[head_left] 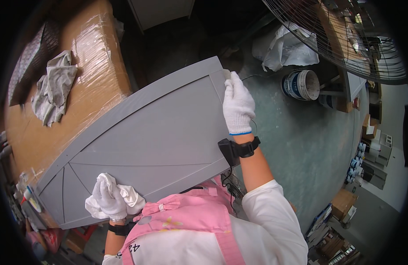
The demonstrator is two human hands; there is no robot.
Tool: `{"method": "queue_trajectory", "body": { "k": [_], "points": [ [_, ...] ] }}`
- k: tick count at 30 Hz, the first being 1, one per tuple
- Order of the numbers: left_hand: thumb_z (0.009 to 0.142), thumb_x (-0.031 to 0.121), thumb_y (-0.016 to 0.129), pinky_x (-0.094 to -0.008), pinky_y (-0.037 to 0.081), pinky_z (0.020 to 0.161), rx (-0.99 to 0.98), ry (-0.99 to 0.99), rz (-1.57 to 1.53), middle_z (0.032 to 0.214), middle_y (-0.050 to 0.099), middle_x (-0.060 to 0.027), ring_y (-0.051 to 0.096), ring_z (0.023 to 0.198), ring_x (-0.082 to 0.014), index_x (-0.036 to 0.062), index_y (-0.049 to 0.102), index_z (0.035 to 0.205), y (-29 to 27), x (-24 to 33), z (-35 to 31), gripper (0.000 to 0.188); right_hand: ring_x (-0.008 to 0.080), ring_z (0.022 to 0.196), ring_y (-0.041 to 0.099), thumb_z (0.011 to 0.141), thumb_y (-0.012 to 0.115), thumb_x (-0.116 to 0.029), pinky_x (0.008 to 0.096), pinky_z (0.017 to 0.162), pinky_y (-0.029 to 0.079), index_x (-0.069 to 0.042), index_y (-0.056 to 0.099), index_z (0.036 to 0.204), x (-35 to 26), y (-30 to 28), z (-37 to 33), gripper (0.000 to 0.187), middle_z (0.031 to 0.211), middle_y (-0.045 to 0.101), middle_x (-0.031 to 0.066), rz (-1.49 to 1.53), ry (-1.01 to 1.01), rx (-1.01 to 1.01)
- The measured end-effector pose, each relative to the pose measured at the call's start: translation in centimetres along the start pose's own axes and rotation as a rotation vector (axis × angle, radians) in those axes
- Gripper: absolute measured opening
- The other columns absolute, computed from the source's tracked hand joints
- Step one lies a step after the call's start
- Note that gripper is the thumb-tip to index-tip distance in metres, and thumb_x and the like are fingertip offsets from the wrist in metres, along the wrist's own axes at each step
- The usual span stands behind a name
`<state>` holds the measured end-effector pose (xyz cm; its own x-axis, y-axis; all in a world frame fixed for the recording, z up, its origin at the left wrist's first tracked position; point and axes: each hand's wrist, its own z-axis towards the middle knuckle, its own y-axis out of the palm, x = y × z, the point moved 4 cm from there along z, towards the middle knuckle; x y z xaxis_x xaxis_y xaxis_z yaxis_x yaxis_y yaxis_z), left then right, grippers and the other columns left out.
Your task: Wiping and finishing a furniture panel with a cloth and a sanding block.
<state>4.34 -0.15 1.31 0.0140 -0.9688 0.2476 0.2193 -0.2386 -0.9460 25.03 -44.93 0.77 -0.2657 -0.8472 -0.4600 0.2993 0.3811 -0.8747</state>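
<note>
A large grey panel door (155, 119) with raised trim lies slanted before me. My left hand (109, 199), in a white knit glove, is closed on a bunched white cloth (132, 197) and rests on the panel's near left part. At the right end edge of the panel is my right hand (238, 104), also gloved in white. Its fingers are pressed together along that edge. A small pale piece (227, 73) shows by the fingertips; its kind cannot be made out. The palm side of this hand is hidden.
A plastic-wrapped cardboard stack (93, 53) stands at the left, with a grey rag (56, 88) on it. Toward the right are a paint bucket (301, 85), a crumpled plastic sheet (290, 46) and a large wire-caged fan (367, 53). Boxes (344, 203) line the far right.
</note>
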Motion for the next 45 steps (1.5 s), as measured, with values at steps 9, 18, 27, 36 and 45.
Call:
{"method": "queue_trajectory", "body": {
  "k": [9, 18, 27, 36, 45],
  "points": [
    [0.08, -0.001, 0.06, -0.0455, 0.05, 0.097, -0.009, -0.012, 0.0, 0.126, 0.055, -0.0217, 0.057, 0.116, -0.0406, 0.0004, 0.057, 0.125, 0.1, -0.2, -0.2, 0.045, 0.0316, 0.09, 0.068, 0.098, 0.053, -0.025, 0.0434, 0.076, 0.055, -0.012, 0.053, 0.136, -0.6, -0.2, 0.0, 0.04, 0.101, 0.072, 0.0082, -0.067, -0.033, -0.049],
    [0.079, -0.002, 0.061, -0.0458, 0.049, 0.097, 0.002, 0.003, -0.008, 0.126, 0.055, -0.0234, 0.056, 0.116, -0.0413, -0.0012, 0.057, 0.124, 0.1, -0.3, -0.2, 0.045, 0.031, 0.088, 0.069, 0.098, 0.052, -0.026, 0.0432, 0.074, 0.055, -0.012, 0.053, 0.136, -0.5, -0.3, 0.0, 0.041, 0.099, 0.072, 0.0067, -0.029, -0.087, -0.063],
    [0.08, -0.003, 0.061, -0.0452, 0.049, 0.097, -0.012, -0.023, -0.036, 0.126, 0.055, -0.0228, 0.057, 0.116, -0.0406, -0.0009, 0.058, 0.123, -0.1, 0.4, 0.2, 0.044, 0.0318, 0.085, 0.069, 0.098, 0.053, -0.026, 0.0449, 0.071, 0.055, -0.012, 0.053, 0.135, -0.7, -0.2, -0.1, 0.04, 0.096, 0.072, 0.0074, -0.071, -0.101, -0.08],
    [0.078, -0.005, 0.06, -0.0447, 0.049, 0.098, -0.025, -0.038, -0.028, 0.127, 0.055, -0.0219, 0.057, 0.116, -0.0397, -0.0009, 0.058, 0.124, -0.2, 0.3, 0.2, 0.047, 0.0328, 0.081, 0.069, 0.097, 0.053, -0.026, 0.047, 0.068, 0.055, -0.013, 0.053, 0.134, -0.4, 0.1, 0.0, 0.039, 0.094, 0.072, 0.0096, -0.062, -0.094, -0.071],
    [0.083, 0.0, 0.062, -0.0446, 0.049, 0.097, -0.015, -0.018, -0.015, 0.125, 0.056, -0.0214, 0.057, 0.115, -0.0392, -0.0005, 0.059, 0.124, -0.1, 0.3, 0.2, 0.041, 0.0033, 0.057, 0.047, 0.102, 0.055, -0.02, 0.0212, 0.053, 0.042, -0.002, 0.059, 0.128, 1.1, -0.8, 1.2, 0.032, 0.074, 0.058, -0.0029, 0.735, 0.395, -0.26]
  ]
}}
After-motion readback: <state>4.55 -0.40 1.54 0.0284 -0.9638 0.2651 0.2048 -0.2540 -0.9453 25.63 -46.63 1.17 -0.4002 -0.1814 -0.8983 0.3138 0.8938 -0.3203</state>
